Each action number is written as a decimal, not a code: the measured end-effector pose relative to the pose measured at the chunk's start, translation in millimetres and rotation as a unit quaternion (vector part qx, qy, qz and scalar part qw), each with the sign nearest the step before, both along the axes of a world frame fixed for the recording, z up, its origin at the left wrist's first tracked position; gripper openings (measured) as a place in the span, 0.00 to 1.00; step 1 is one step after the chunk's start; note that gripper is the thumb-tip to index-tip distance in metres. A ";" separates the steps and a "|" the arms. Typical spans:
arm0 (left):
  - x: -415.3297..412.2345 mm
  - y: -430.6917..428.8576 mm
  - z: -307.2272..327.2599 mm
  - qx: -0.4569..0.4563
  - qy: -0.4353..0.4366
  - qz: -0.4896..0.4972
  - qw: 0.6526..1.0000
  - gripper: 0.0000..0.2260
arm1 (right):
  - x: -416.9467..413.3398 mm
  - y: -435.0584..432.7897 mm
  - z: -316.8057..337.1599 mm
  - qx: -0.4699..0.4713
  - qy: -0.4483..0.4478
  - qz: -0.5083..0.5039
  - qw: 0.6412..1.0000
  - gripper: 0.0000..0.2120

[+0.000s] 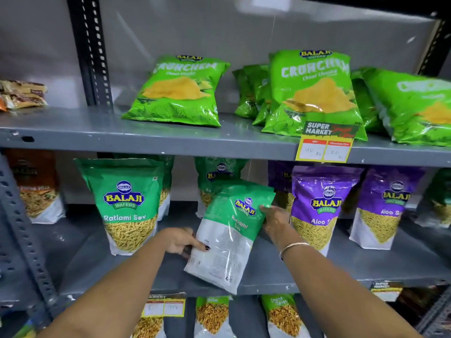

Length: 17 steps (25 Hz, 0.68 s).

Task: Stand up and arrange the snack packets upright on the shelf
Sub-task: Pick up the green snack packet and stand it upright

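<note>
I hold a green and white Ratlami Sev packet [229, 236] tilted over the middle shelf [341, 276], its back panel mostly facing me. My left hand [181, 241] grips its lower left edge. My right hand [275, 222] presses on its upper right side. Another Ratlami Sev packet [127, 203] stands upright to the left, and one more [214, 176] stands behind the held one. Two purple Aloo Sev packets [322, 206] [388, 206] stand upright to the right.
On the upper shelf [146, 137], green Crunchem bags [180, 91] [314, 93] [415, 106] lean back. A yellow price tag [324, 147] hangs from that shelf's edge. A black slotted upright [90, 50] stands at the left. More packets [212, 315] fill the lowest shelf.
</note>
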State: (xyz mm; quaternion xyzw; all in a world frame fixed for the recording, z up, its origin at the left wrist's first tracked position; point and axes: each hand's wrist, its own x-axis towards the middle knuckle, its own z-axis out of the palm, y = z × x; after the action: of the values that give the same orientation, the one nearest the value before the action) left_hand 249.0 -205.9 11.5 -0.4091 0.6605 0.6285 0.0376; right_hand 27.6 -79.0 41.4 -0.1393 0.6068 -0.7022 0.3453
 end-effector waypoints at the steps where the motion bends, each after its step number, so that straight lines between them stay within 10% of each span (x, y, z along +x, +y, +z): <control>1: -0.3 -1.6 4.2 -0.015 0.016 0.007 1.000 0.17 | 2.0 -8.1 15.2 -0.006 0.016 -0.004 1.000 0.10; 12: -42.1 -6.4 -32.7 -0.242 0.079 0.204 0.945 0.39 | -0.1 -50.9 38.1 -0.086 0.134 -0.012 0.987 0.14; 17: -44.5 -3.2 -41.7 -0.247 0.085 0.223 0.939 0.35 | -0.4 -22.9 6.9 0.066 0.168 0.070 0.981 0.10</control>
State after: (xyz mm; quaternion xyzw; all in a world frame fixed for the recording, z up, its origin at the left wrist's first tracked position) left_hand 204.5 -209.1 -30.2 -0.4873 0.6874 0.4706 -0.2618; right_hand 27.2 -101.8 48.3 -0.2742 0.6899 -0.6016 0.2947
